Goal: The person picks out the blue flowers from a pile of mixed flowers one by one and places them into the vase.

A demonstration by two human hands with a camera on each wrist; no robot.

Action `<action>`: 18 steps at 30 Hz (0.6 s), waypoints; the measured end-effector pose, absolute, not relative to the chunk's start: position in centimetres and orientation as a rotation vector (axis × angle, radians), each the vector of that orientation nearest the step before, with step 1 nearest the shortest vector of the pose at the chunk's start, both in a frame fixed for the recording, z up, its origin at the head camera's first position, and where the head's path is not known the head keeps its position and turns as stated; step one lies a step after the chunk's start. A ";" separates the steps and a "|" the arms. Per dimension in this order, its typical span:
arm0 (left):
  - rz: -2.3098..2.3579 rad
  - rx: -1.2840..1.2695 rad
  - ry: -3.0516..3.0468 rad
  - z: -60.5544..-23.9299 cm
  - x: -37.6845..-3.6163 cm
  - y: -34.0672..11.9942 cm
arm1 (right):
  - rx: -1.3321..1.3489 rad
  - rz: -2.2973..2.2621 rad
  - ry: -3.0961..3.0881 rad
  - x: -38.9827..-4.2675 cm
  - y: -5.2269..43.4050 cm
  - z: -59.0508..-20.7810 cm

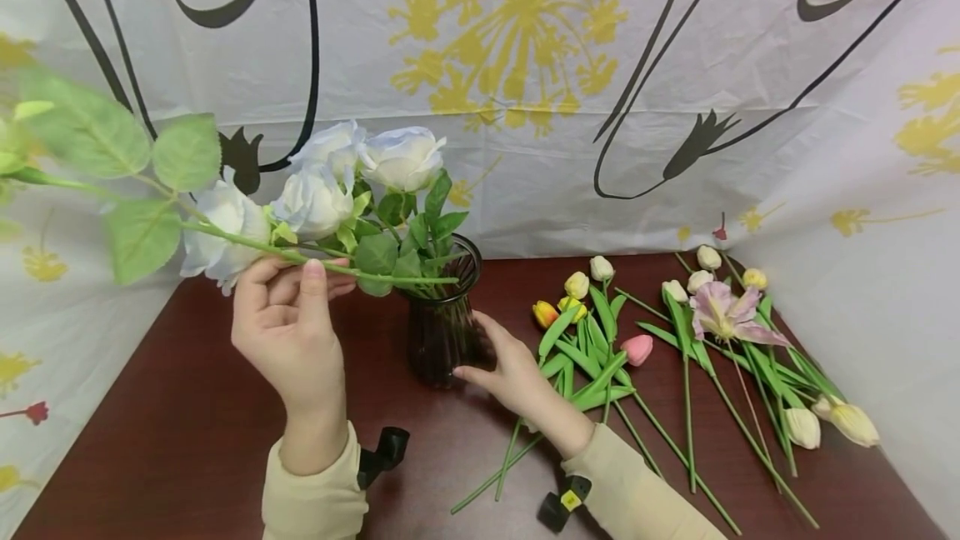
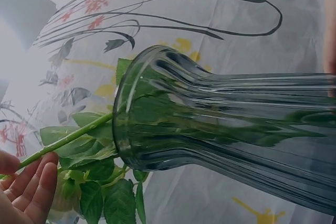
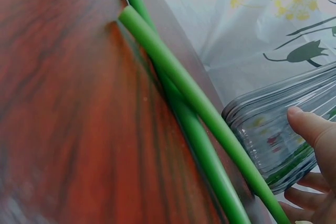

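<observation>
A dark ribbed glass vase (image 1: 442,332) stands on the brown table (image 1: 187,432) and holds white roses (image 1: 397,158). My left hand (image 1: 318,269) pinches a long leafy green stem (image 1: 247,245) that lies almost level, with its cut end at the vase mouth. Its flower head is out of view at the left. My right hand (image 1: 487,361) grips the lower part of the vase from the right. In the left wrist view the vase mouth (image 2: 157,114) fills the frame, and the stem (image 2: 68,140) runs to my fingers (image 2: 31,187). In the right wrist view my thumb (image 3: 310,127) rests on the vase (image 3: 268,124).
Several loose tulips (image 1: 592,332) and a pale pink lily (image 1: 723,311) lie on the table's right side, stems pointing toward me. Two of these green stems (image 3: 184,90) lie beside the vase. A patterned white cloth (image 1: 525,65) walls the table at the back and both sides.
</observation>
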State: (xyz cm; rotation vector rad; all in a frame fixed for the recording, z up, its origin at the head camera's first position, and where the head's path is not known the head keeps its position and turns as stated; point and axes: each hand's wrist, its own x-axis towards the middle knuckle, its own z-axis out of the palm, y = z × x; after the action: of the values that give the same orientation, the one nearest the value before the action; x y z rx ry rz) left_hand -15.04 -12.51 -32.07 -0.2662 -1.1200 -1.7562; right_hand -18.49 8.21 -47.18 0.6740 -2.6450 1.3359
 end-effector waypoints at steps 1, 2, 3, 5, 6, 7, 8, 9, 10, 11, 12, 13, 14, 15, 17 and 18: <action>-1.753 -0.265 -1.130 -32.1 -15.1 -12.4 | 0.672 1.338 -2.646 -18.5 8.2 -47.2; -1.753 -0.266 -1.133 -32.2 -15.1 -12.4 | 0.670 1.341 -2.647 -18.5 8.2 -47.1; -1.752 -0.266 -1.138 -32.2 -15.2 -12.3 | 0.668 1.342 -2.649 -18.5 8.2 -47.1; -1.746 -0.259 -1.153 -32.4 -15.3 -12.1 | 0.665 1.341 -2.654 -18.5 8.2 -47.1; -1.739 -0.257 -1.163 -32.4 -15.3 -12.1 | 0.664 1.339 -2.657 -18.5 8.2 -47.1; -1.733 -0.255 -1.176 -32.5 -15.4 -12.0 | 0.664 1.338 -2.658 -18.5 8.2 -47.1; -1.723 -0.252 -1.193 -32.6 -15.4 -11.9 | 0.665 1.337 -2.658 -18.5 8.2 -47.1; -1.710 -0.249 -1.216 -32.6 -15.4 -11.9 | 0.666 1.336 -2.658 -18.5 8.2 -47.1; -1.694 -0.248 -1.240 -32.7 -15.4 -11.8 | 0.668 1.337 -2.658 -18.5 8.2 -47.1; -1.680 -0.250 -1.261 -32.8 -15.4 -11.8 | 0.669 1.338 -2.657 -18.5 8.2 -47.1; -1.664 -0.250 -1.283 -32.8 -15.5 -11.8 | 0.669 1.341 -2.656 -18.5 8.2 -47.1; -1.649 -0.249 -1.305 -32.8 -15.5 -11.8 | 0.670 1.343 -2.655 -18.5 8.2 -47.1; -1.632 -0.248 -1.325 -32.9 -15.5 -11.8 | 0.670 1.345 -2.655 -18.4 8.2 -47.1; -1.619 -0.251 -1.338 -32.9 -15.5 -11.8 | 0.670 1.345 -2.656 -18.5 8.3 -47.1; -1.599 -0.252 -1.359 -32.9 -15.5 -11.8 | 0.670 1.343 -2.657 -18.5 8.3 -47.1; -1.588 -0.251 -1.367 -32.9 -15.5 -11.9 | 0.670 1.342 -2.658 -18.5 8.3 -47.1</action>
State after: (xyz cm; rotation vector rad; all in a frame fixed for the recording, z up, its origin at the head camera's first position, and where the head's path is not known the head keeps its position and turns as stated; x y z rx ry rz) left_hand -15.51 -11.87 -32.94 -0.2507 -1.3674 -1.5880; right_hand -18.49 8.26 -47.13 0.6703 -2.6581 1.3417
